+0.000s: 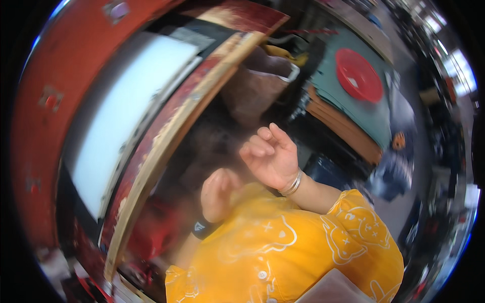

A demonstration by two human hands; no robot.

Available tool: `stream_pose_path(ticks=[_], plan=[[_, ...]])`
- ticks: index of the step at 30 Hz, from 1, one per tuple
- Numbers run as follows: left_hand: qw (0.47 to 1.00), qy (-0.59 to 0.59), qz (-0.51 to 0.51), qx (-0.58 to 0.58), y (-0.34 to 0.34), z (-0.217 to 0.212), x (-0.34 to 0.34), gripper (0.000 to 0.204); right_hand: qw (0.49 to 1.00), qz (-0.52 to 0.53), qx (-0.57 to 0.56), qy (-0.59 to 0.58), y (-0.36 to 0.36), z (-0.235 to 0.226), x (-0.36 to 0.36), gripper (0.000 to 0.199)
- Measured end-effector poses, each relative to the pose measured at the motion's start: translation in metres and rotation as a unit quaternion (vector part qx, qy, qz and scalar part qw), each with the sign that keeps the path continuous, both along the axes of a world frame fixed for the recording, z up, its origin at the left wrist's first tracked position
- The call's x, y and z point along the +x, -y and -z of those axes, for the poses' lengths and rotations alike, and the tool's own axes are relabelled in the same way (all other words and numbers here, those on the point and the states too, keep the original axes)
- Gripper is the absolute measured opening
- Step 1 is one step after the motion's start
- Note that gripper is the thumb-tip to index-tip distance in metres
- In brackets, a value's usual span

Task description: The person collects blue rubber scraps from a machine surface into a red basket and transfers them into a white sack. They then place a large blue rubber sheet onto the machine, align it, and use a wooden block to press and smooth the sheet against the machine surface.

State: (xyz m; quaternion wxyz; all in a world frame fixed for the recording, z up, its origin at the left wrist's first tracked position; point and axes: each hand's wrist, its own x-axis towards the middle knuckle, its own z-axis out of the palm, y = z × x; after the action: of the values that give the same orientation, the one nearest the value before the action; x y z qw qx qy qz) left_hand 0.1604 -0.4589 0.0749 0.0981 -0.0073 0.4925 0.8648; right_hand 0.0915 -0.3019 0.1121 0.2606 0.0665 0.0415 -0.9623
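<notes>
Bright yellow shirt [308, 237] with white cartoon-animal outlines all over, x's for eyes lol, sleeves ending well short of the wrists, white button [262, 275] up front. Black wristband [201, 228] with a pale mark on the left, shiny silver bangle [292, 184] on the right.

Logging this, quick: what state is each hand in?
Left hand: blurred; cannot tell if closed or holding anything.
Right hand: partly open, nothing visible in it.

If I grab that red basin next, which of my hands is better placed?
Probably your right hand: the red basin lies off to the right, and that hand appears nearer. Your left hand is farther left, closer to the wooden edge.
</notes>
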Motion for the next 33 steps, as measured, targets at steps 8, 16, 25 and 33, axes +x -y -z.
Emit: stream_pose_path(ticks=[8, 16, 25, 33], plan=[[0.99, -0.064, 0.104, -0.069, -0.083, -0.02, -0.04, 0.027, 0.975, 0.216, 0.021, -0.047, -0.082, 0.01, 0.043, 0.03], [0.946, -0.039, 0.311, -0.079, -0.179, -0.006, -0.077, 0.011, 0.836, 0.364, 0.391, -0.124, -0.165, 0.021, 0.074, 0.018], [0.908, -0.098, 0.358, -0.195, -0.361, -0.016, -0.093, 0.014, 0.635, 0.4, 0.606, -0.263, -0.344, 0.029, 0.074, 0.022], [0.904, -0.152, 0.347, -0.201, -0.46, -0.015, -0.105, 0.017, 0.613, 0.442, 0.601, -0.259, -0.429, 0.033, 0.056, 0.015]])
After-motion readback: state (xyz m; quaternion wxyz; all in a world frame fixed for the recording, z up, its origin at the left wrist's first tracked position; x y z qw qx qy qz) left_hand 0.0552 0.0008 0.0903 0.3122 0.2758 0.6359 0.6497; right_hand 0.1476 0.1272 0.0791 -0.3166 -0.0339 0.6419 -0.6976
